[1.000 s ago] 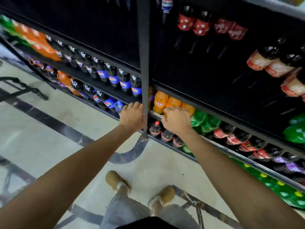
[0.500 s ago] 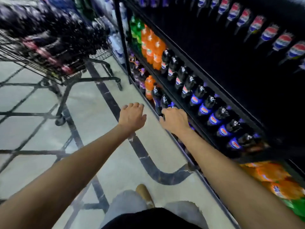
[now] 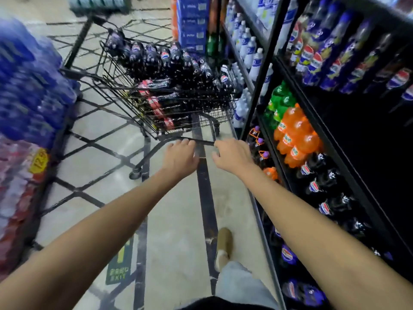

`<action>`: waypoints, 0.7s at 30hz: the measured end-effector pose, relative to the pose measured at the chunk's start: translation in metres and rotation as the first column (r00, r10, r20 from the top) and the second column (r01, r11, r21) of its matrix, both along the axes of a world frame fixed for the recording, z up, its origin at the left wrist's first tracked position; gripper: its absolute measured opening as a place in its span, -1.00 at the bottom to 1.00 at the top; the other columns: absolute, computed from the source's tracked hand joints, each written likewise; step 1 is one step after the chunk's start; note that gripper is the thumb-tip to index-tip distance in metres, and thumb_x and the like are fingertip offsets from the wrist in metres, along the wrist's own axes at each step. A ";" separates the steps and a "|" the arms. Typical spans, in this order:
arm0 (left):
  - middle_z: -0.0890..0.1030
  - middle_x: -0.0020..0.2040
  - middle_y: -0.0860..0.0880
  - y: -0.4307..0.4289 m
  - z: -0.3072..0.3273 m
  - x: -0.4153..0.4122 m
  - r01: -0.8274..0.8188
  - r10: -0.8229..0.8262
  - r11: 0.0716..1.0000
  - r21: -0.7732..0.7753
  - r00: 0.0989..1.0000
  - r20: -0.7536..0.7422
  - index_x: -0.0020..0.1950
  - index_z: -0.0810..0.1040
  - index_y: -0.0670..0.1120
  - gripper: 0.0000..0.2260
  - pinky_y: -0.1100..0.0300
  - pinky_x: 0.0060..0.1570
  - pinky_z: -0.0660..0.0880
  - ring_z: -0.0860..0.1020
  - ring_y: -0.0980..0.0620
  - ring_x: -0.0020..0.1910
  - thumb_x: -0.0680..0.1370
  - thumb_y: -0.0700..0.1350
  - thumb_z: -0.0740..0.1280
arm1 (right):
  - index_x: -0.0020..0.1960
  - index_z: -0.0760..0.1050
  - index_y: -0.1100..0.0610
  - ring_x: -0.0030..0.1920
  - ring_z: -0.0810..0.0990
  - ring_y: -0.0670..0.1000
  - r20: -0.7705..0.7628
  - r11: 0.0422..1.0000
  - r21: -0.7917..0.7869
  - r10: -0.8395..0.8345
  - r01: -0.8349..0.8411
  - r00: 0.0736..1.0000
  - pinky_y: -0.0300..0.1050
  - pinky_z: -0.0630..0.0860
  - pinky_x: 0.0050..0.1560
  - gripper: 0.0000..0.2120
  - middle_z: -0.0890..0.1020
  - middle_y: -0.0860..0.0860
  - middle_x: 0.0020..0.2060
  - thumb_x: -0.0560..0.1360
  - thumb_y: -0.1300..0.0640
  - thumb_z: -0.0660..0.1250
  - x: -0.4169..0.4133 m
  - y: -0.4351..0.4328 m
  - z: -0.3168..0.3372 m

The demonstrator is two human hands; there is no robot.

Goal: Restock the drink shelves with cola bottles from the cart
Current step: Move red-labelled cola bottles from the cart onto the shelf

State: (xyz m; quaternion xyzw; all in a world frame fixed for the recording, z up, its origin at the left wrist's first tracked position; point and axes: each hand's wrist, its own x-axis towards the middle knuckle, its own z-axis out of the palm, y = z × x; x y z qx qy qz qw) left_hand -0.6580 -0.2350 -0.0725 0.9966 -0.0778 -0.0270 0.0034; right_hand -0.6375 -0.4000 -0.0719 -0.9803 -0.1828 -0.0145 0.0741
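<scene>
A black wire cart (image 3: 116, 86) stands ahead in the aisle, loaded with dark cola bottles (image 3: 169, 70), some blue-labelled and upright, some red-labelled lying lower down. My left hand (image 3: 180, 157) and my right hand (image 3: 232, 156) are stretched out side by side just short of the cart's lower front bar, both empty with fingers loosely apart. The black drink shelves (image 3: 348, 175) run along the right, holding cola bottles (image 3: 324, 193), orange soda (image 3: 295, 139) and green soda (image 3: 279, 101).
Shrink-wrapped packs of blue and red drinks (image 3: 26, 108) are stacked on the left. Blue boxes (image 3: 192, 21) stand beyond the cart. White bottles (image 3: 250, 54) fill the far shelves. My foot (image 3: 223, 245) is on the tiled floor between cart and shelves.
My view has swung left from the shelves to face the cart. Both hands left the shelf edge and now reach toward the cart, which is much closer.
</scene>
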 end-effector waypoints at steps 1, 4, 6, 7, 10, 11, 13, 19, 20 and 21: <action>0.52 0.22 -0.11 0.007 0.001 0.017 -0.038 0.038 0.999 0.012 0.999 -0.012 0.29 0.43 -0.14 -0.65 -0.01 0.14 0.37 0.47 -0.15 0.22 0.59 0.02 0.17 | 0.05 0.56 0.13 0.02 0.59 0.17 -0.010 0.999 0.001 0.032 -0.032 0.999 -0.05 0.43 -0.12 -0.75 0.64 0.08 -0.04 0.53 0.03 0.18 0.025 0.008 0.000; 0.51 0.21 -0.11 0.026 0.002 0.066 -0.138 0.140 0.990 0.042 0.989 -0.038 0.28 0.42 -0.13 -0.66 -0.01 0.11 0.39 0.46 -0.16 0.21 0.58 0.03 0.19 | 0.05 0.56 0.12 0.01 0.59 0.16 -0.020 0.990 -0.003 0.143 -0.143 0.990 -0.08 0.36 -0.19 -0.75 0.63 0.09 -0.06 0.53 0.02 0.19 0.096 0.032 0.002; 0.52 0.18 -0.10 0.037 0.003 0.096 -0.208 0.209 0.978 0.036 0.978 -0.020 0.26 0.42 -0.12 -0.67 -0.01 0.09 0.40 0.48 -0.15 0.18 0.58 0.03 0.19 | 0.03 0.55 0.14 -0.01 0.60 0.15 0.010 0.974 -0.016 0.225 -0.225 0.974 -0.08 0.34 -0.21 -0.75 0.63 0.09 -0.08 0.54 0.02 0.18 0.138 0.051 0.004; 0.53 0.17 -0.09 0.043 0.004 0.109 -0.238 0.238 0.971 0.030 0.971 -0.010 0.24 0.43 -0.11 -0.68 0.00 0.09 0.40 0.49 -0.14 0.17 0.58 0.04 0.19 | 0.02 0.55 0.14 -0.02 0.60 0.15 0.026 0.967 -0.019 0.254 -0.254 0.967 -0.09 0.35 -0.22 -0.74 0.63 0.09 -0.08 0.55 0.01 0.17 0.157 0.061 0.006; 0.53 0.12 -0.09 0.064 0.013 0.145 -0.313 0.313 0.950 0.013 0.950 0.005 0.20 0.45 -0.11 -0.72 0.01 0.07 0.40 0.50 -0.14 0.12 0.58 0.01 0.17 | 0.07 0.54 0.14 0.00 0.60 0.14 0.029 0.944 -0.022 0.331 -0.330 0.943 -0.07 0.33 -0.21 -0.72 0.63 0.08 -0.06 0.55 -0.02 0.17 0.204 0.091 0.010; 0.53 0.11 -0.10 0.073 0.014 0.157 -0.331 0.331 0.943 0.012 0.943 0.016 0.18 0.45 -0.12 -0.73 0.01 0.06 0.40 0.51 -0.15 0.11 0.57 -0.01 0.16 | 0.07 0.54 0.13 0.02 0.59 0.14 0.029 0.934 -0.030 0.358 -0.357 0.933 -0.06 0.32 -0.21 -0.72 0.63 0.08 -0.05 0.56 -0.02 0.17 0.218 0.101 0.010; 0.53 0.10 -0.11 0.090 0.015 0.181 -0.372 0.372 0.928 0.013 0.928 0.023 0.16 0.45 -0.13 -0.74 0.01 0.05 0.40 0.51 -0.15 0.10 0.57 -0.01 0.17 | 0.07 0.53 0.13 0.03 0.59 0.14 0.020 0.915 -0.044 0.401 -0.400 0.916 -0.06 0.33 -0.21 -0.72 0.63 0.07 -0.04 0.56 -0.02 0.17 0.246 0.121 0.008; 0.50 0.22 -0.10 0.150 -0.007 0.268 -0.378 0.376 0.926 0.020 0.925 0.063 0.27 0.43 -0.12 -0.67 0.01 0.20 0.37 0.46 -0.11 0.21 0.58 0.00 0.16 | 0.07 0.53 0.17 0.05 0.57 0.16 -0.007 0.893 -0.069 0.446 -0.446 0.895 -0.04 0.38 -0.17 -0.73 0.62 0.10 -0.02 0.56 0.02 0.16 0.333 0.174 -0.002; 0.48 0.27 -0.10 0.161 -0.011 0.285 -0.373 0.371 0.928 0.020 0.927 0.060 0.31 0.41 -0.12 -0.65 0.00 0.23 0.36 0.44 -0.11 0.25 0.58 0.01 0.16 | 0.09 0.52 0.17 0.07 0.56 0.16 -0.018 0.891 -0.079 0.447 -0.447 0.895 -0.04 0.38 -0.16 -0.72 0.61 0.10 -0.01 0.57 0.02 0.16 0.348 0.182 -0.003; 0.46 0.31 -0.10 0.170 -0.015 0.301 -0.373 0.372 0.928 0.022 0.927 0.045 0.35 0.39 -0.11 -0.62 -0.01 0.26 0.35 0.43 -0.11 0.28 0.58 0.02 0.16 | 0.11 0.52 0.17 0.07 0.56 0.15 -0.029 0.890 -0.088 0.447 -0.448 0.894 -0.05 0.37 -0.16 -0.71 0.60 0.10 0.00 0.57 0.02 0.15 0.363 0.190 -0.004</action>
